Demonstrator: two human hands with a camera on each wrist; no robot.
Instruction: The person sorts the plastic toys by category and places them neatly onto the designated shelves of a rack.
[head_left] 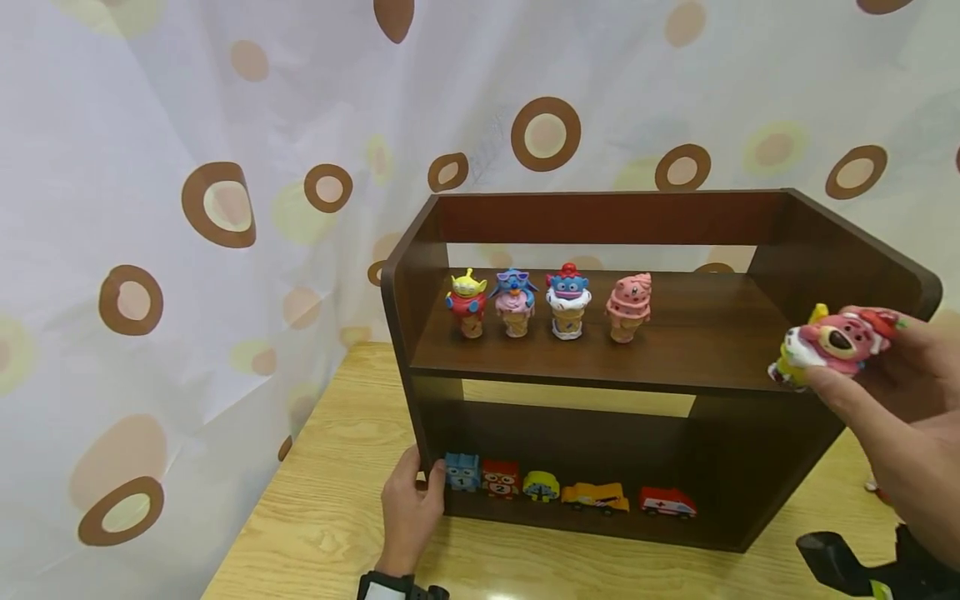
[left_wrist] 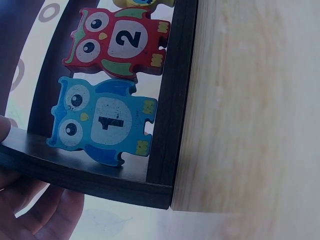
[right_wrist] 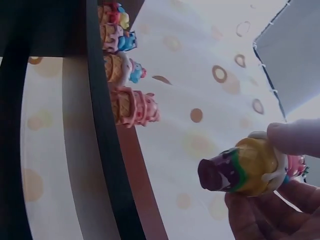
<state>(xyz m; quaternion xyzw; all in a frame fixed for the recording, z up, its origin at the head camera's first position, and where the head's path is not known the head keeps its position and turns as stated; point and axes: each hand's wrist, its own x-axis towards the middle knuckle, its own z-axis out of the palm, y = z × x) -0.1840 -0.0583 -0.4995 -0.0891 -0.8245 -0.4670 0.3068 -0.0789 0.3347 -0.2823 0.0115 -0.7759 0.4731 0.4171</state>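
My right hand [head_left: 903, 408] pinches a pink bear figurine [head_left: 838, 340] with a red top, in front of the shelf's right end. In the right wrist view, the figurine's yellow body [right_wrist: 256, 165] and dark base show between thumb and fingers. My left hand [head_left: 411, 504] grips the lower left side panel of the dark brown shelf [head_left: 525, 371], thumb on the inner side and fingers outside. Beside that thumb stands a blue owl block [left_wrist: 102, 120] marked 1. On the upper shelf stand an alien figurine [head_left: 468, 304], two blue character figurines [head_left: 515, 302] and a pink cone figurine [head_left: 628, 307].
Along the lower shelf sit a red owl block [head_left: 501, 478], a yellow toy [head_left: 541, 486], an orange truck [head_left: 596, 497] and a red ambulance [head_left: 667, 502]. The shelf stands on a wooden table [head_left: 322, 492]. A patterned sheet [head_left: 225, 333] hangs behind.
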